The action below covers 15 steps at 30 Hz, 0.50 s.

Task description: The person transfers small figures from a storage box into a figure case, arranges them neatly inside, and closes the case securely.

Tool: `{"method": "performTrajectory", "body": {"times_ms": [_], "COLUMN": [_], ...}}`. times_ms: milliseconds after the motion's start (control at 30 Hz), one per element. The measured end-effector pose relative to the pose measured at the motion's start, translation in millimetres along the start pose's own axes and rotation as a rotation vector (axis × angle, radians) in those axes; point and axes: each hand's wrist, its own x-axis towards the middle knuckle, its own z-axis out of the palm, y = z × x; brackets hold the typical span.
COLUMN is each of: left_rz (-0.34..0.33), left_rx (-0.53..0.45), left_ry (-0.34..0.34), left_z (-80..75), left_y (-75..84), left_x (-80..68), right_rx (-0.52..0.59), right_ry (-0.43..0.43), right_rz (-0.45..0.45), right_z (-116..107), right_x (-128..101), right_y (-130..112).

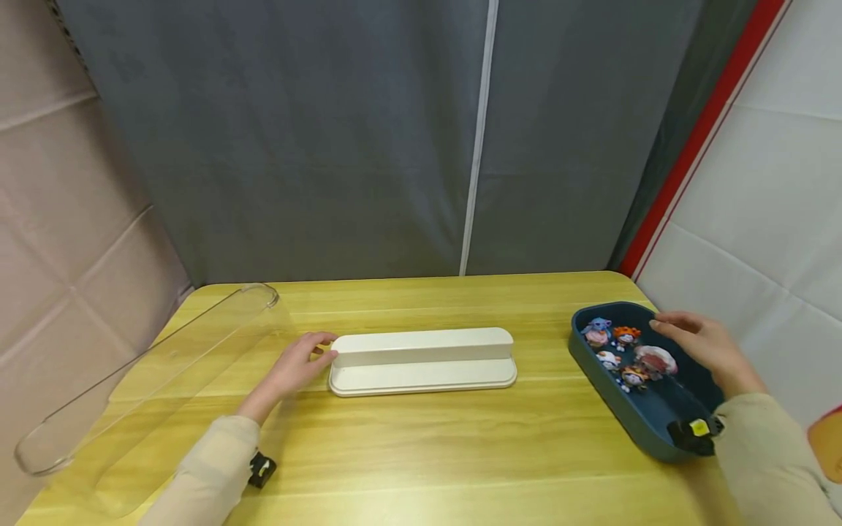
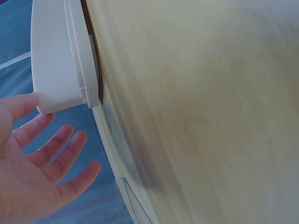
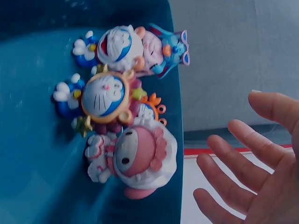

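A white two-level stand [image 1: 421, 374] lies on the table in front of me. My left hand [image 1: 304, 360] is at its left end; in the left wrist view the thumb [image 2: 21, 105] and index fingertip come right up to the stand's corner [image 2: 56, 88], the other fingers spread loosely. On the right, a dark blue bin [image 1: 608, 398] holds several small cartoon figurines, among them a pink-faced figure with a white hood [image 3: 135, 156] and a blue-and-white cat figure [image 3: 105, 95]. Over the bin's far right rim hovers my right hand [image 1: 704, 343], its fingers relaxed with nothing in them.
A long clear plastic cover [image 1: 177, 372] stands at the left of the wooden table [image 1: 421, 453], beside my left forearm. Behind the table hangs a grey curtain [image 1: 316, 146]. White panels [image 1: 776, 204] close off the right side, and something orange shows at the far right edge.
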Motion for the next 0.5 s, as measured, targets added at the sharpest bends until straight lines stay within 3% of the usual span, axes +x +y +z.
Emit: {"method": "performTrajectory", "body": {"times_ms": [167,500], "left_rz": [-0.006,0.004], "left_rx": [-0.007,-0.002], "left_ry": [-0.007,0.004], "left_z": [0.6,1.5], "left_y": [-0.6,-0.6], "left_x": [0.1,0.4], "right_rx": [-0.052,-0.025], "right_ry": [-0.014,-0.163], "right_rz": [0.020,0.006], "right_z": [-2,0], "right_x": [23,-8], "right_y": [37,7]}}
